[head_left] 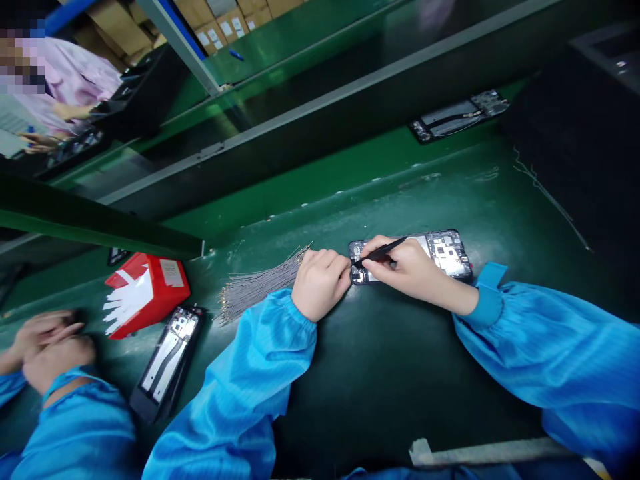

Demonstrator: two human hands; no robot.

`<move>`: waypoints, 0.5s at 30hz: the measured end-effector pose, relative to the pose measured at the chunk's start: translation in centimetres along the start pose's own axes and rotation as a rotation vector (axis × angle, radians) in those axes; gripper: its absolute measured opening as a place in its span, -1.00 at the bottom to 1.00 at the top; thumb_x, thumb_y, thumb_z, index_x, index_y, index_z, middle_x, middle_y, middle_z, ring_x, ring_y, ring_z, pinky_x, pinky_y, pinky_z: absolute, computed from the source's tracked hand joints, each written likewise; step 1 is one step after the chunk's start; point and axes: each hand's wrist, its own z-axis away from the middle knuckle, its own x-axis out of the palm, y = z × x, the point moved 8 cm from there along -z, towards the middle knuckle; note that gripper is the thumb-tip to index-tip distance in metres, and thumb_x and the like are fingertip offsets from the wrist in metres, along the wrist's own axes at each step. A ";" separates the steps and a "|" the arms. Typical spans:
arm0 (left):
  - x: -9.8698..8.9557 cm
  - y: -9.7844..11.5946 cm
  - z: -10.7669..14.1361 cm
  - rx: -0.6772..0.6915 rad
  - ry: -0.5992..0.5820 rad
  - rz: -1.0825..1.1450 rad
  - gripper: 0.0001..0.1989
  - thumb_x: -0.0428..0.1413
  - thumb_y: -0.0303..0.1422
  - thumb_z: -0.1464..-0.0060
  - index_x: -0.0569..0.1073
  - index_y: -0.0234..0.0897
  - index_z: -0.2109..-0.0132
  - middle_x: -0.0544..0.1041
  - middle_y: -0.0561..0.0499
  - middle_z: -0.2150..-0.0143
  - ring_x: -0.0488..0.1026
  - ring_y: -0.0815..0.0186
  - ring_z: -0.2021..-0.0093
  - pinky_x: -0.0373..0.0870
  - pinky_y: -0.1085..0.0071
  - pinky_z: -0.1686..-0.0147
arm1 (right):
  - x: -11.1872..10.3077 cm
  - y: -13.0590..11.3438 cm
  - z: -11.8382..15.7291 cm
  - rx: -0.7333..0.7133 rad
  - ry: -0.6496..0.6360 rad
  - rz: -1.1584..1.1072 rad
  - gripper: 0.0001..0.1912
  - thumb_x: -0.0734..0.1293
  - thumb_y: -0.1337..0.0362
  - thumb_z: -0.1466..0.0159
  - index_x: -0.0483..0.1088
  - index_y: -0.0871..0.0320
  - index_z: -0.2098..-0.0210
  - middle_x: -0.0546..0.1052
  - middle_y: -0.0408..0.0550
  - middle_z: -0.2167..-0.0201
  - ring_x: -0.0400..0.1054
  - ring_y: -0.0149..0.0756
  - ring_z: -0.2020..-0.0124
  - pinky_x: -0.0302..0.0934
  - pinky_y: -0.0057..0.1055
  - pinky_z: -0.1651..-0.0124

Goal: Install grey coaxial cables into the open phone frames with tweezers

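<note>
An opened phone (447,253) with bare circuit boards lies crosswise on the green bench in front of me. My right hand (403,267) grips a slim black pointed tool (387,249) like a pen, its tip down at the phone's left end. My left hand (323,283) is closed, its fingertips against that same end of the phone; what they pinch, if anything, is hidden. Just behind my left hand a bundle of thin grey cables (260,285) with small golden ends rests on the bench.
To the left stands a red box (173,280) with white paper strips, beside stacked opened phones (167,363). A co-worker's hands (60,347) are at far left. Another opened phone (460,119) lies on the back ledge. Loose wires (555,197) hang near a black shape at right.
</note>
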 end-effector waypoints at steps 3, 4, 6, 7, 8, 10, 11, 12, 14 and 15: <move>0.0 0.1 0.0 0.003 -0.002 -0.007 -0.82 -0.07 -0.39 -0.12 0.38 -0.29 0.37 0.40 0.03 0.45 0.30 0.34 0.38 0.14 0.39 0.32 | 0.1 0.1 -0.1 0.013 -0.011 0.001 -0.91 0.22 0.39 -0.14 0.36 0.21 0.42 0.47 -0.12 0.44 0.31 -0.47 0.52 0.15 -0.53 0.45; 0.0 0.1 -0.1 0.003 -0.003 -0.008 -0.82 -0.08 -0.39 -0.12 0.38 -0.29 0.37 0.40 0.03 0.45 0.30 0.34 0.38 0.15 0.39 0.32 | 0.1 0.1 -0.1 0.018 -0.013 0.001 -0.91 0.21 0.39 -0.14 0.36 0.21 0.42 0.46 -0.12 0.44 0.31 -0.47 0.52 0.15 -0.53 0.45; 0.0 0.1 -0.1 0.001 -0.005 -0.009 -0.82 -0.08 -0.39 -0.12 0.38 -0.29 0.38 0.40 0.03 0.45 0.31 0.34 0.38 0.15 0.39 0.32 | 0.1 0.2 -0.1 0.023 -0.011 -0.001 -0.91 0.21 0.39 -0.14 0.36 0.21 0.42 0.47 -0.12 0.43 0.32 -0.46 0.50 0.15 -0.52 0.44; 0.0 0.1 -0.1 -0.001 -0.006 -0.009 -0.82 -0.08 -0.39 -0.12 0.38 -0.29 0.38 0.40 0.03 0.45 0.31 0.34 0.38 0.15 0.39 0.32 | 0.0 0.2 -0.1 0.025 -0.009 -0.001 -0.91 0.21 0.39 -0.13 0.36 0.22 0.42 0.47 -0.11 0.43 0.32 -0.46 0.49 0.16 -0.52 0.43; 0.0 0.1 -0.1 -0.003 -0.007 -0.009 -0.82 -0.07 -0.39 -0.11 0.38 -0.29 0.38 0.40 0.03 0.45 0.31 0.34 0.38 0.15 0.39 0.32 | 0.0 0.2 -0.1 0.026 -0.009 -0.001 -0.91 0.21 0.39 -0.13 0.36 0.22 0.41 0.47 -0.11 0.43 0.33 -0.45 0.49 0.16 -0.52 0.43; 0.0 0.2 -0.1 -0.004 -0.007 -0.010 -0.83 -0.07 -0.40 -0.11 0.38 -0.29 0.38 0.40 0.03 0.45 0.31 0.34 0.38 0.15 0.39 0.33 | 0.1 0.2 -0.1 0.024 -0.011 -0.002 -0.91 0.21 0.39 -0.14 0.36 0.22 0.41 0.47 -0.11 0.43 0.33 -0.45 0.49 0.16 -0.52 0.43; 0.0 0.2 0.0 -0.004 -0.007 -0.009 -0.84 -0.07 -0.40 -0.10 0.38 -0.28 0.38 0.40 0.03 0.45 0.31 0.34 0.38 0.15 0.39 0.33 | 0.1 0.1 -0.1 0.023 -0.014 -0.002 -0.91 0.21 0.39 -0.14 0.36 0.22 0.41 0.47 -0.11 0.43 0.33 -0.45 0.49 0.16 -0.52 0.43; 0.0 0.2 0.0 -0.004 -0.005 -0.007 -0.84 -0.06 -0.40 -0.10 0.38 -0.28 0.38 0.40 0.03 0.45 0.31 0.34 0.39 0.15 0.39 0.33 | 0.1 0.1 -0.1 0.022 -0.015 -0.001 -0.91 0.21 0.39 -0.14 0.36 0.22 0.41 0.47 -0.11 0.43 0.33 -0.45 0.49 0.16 -0.52 0.44; 0.0 0.1 0.0 -0.013 -0.002 -0.001 -0.84 -0.06 -0.40 -0.10 0.38 -0.28 0.38 0.39 0.04 0.46 0.30 0.34 0.39 0.15 0.40 0.34 | 0.1 0.1 0.0 0.022 -0.013 0.001 -0.91 0.22 0.39 -0.14 0.36 0.23 0.41 0.47 -0.11 0.43 0.32 -0.46 0.50 0.16 -0.52 0.44; 0.0 0.0 0.0 -0.021 0.000 0.001 -0.84 -0.06 -0.40 -0.09 0.37 -0.28 0.39 0.39 0.04 0.46 0.30 0.34 0.39 0.15 0.40 0.34 | 0.1 0.1 0.0 0.024 -0.010 0.002 -0.91 0.22 0.39 -0.14 0.36 0.23 0.41 0.47 -0.11 0.43 0.32 -0.46 0.51 0.16 -0.52 0.44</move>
